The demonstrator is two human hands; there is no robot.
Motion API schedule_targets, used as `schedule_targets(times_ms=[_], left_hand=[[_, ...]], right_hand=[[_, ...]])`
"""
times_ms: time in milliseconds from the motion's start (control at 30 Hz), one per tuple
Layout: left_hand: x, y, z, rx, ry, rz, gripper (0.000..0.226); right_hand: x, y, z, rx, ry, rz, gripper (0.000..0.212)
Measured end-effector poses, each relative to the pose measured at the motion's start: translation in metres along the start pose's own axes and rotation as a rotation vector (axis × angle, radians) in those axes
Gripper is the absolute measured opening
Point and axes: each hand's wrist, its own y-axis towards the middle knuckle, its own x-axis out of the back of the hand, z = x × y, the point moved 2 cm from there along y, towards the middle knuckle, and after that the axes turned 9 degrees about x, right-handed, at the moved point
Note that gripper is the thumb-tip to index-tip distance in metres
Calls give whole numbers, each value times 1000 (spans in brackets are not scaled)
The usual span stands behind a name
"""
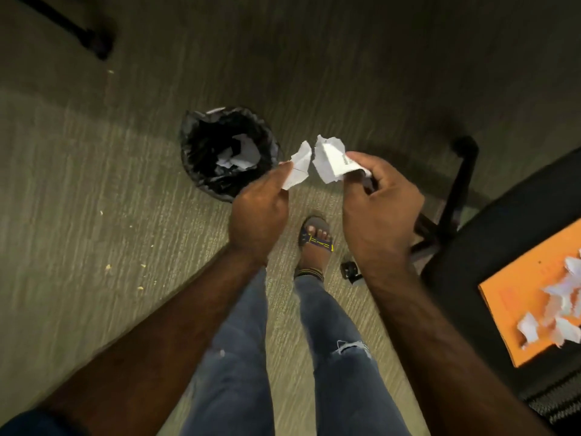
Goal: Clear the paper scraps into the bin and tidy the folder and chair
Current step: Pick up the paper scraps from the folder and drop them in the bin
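now both hands pinch torn paper, left (259, 212) one scrap (298, 165), right (379, 199) another (330, 162), beside the bin (201, 171) to drop them in.

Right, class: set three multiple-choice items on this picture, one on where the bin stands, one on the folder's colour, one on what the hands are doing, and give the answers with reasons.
1. Where is the bin?
A. On the chair
B. On the carpet, ahead of the person and under the left hand's side
C. On the folder

2. What colour is the folder?
A. Orange
B. Blue
C. Green

3. What is the state of the hands?
A. Both empty
B. Only one holds paper
C. Each holds a piece of white paper

Answers:
1 B: the bin stands on the carpet beyond the left hand.
2 A: the folder lies orange on the chair, with scraps on it.
3 C: the left hand pinches the left piece, the right hand the right piece.
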Motion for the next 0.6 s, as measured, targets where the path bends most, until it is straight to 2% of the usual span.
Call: schedule_targets(times_ms=[133,333,433,600], left_hand=[[25,12,44,195,13,-91,42],[43,33,86,374,-36,-197,27],[43,41,106,483,-36,-179,21],[39,53,121,578,-37,-93,23]], right_hand=[[-48,-2,11,69,-38,139,28],[-116,0,7,83,-192,256,27],[-149,1,3,75,-273,297,25],[-189,10,-2,42,-336,359,22]])
